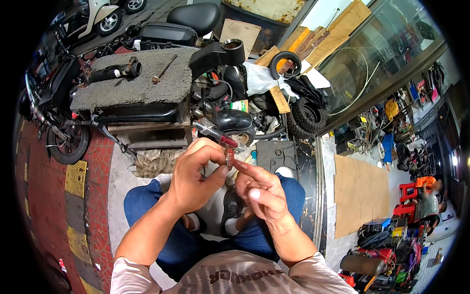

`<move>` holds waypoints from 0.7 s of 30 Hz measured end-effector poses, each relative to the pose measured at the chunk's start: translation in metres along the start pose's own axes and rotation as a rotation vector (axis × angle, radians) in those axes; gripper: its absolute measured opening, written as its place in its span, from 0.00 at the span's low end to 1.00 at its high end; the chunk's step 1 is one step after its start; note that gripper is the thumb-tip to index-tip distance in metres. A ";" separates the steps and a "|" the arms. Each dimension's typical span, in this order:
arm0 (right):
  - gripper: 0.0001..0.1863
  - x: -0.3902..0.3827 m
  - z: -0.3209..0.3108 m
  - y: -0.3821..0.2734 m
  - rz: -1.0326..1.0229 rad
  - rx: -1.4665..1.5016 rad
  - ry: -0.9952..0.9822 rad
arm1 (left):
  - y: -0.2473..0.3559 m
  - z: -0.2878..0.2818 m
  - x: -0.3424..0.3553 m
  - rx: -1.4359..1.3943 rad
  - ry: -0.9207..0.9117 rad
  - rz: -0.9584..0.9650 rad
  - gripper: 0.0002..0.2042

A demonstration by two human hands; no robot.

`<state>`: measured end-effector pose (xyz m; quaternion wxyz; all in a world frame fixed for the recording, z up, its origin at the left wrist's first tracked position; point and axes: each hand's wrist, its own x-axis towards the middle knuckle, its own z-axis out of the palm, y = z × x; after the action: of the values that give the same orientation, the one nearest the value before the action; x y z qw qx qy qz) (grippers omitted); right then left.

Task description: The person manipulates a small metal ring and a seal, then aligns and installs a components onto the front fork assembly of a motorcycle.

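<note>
- Head view, looking down at a seated person in blue jeans (pixel 147 208), both hands raised in front of the knees.
- Left hand (pixel 193 179): fingers curled, thumb and forefinger pinching a small round reddish part (pixel 229 157) by its edge, held upright.
- Right hand (pixel 262 191): half spread, forefinger stretched out with its tip touching the lower side of the reddish part; other fingers loosely bent, gripping nothing.
- Part sits between the two hands, above the knees, just below a red-tipped rod (pixel 218 135) sticking out of the stripped scooter frame (pixel 220 56).
- What the part is exactly: cannot tell, too small and partly hidden by the fingers.
- Ahead: grey mat (pixel 142 78) lying over a black body, with a black tube (pixel 110 72) and a long bolt (pixel 164 68) resting on it, well apart from the hands.
- Small tyre (pixel 308 115) right of the frame, white plastic bag (pixel 259 78) near it.
- Cardboard sheet (pixel 360 193) flat on the floor to the right; red stools (pixel 406 198) further right.
</note>
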<state>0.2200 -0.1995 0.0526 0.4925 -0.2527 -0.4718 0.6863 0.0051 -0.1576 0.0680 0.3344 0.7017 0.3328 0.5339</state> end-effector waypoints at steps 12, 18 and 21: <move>0.40 0.020 0.009 -0.008 0.000 -0.049 0.016 | 0.001 -0.005 0.003 0.272 0.039 0.258 0.13; 0.37 0.016 0.013 -0.016 -0.037 -0.425 0.065 | 0.000 -0.008 0.001 0.230 0.033 0.222 0.12; 0.37 0.017 0.012 -0.013 -0.157 -0.597 0.046 | 0.000 -0.008 0.000 0.203 0.030 0.200 0.11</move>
<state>0.2089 -0.1875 0.0711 0.4587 -0.3645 -0.6592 0.4714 -0.0033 -0.1567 0.0691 0.2019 0.7535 0.3182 0.5387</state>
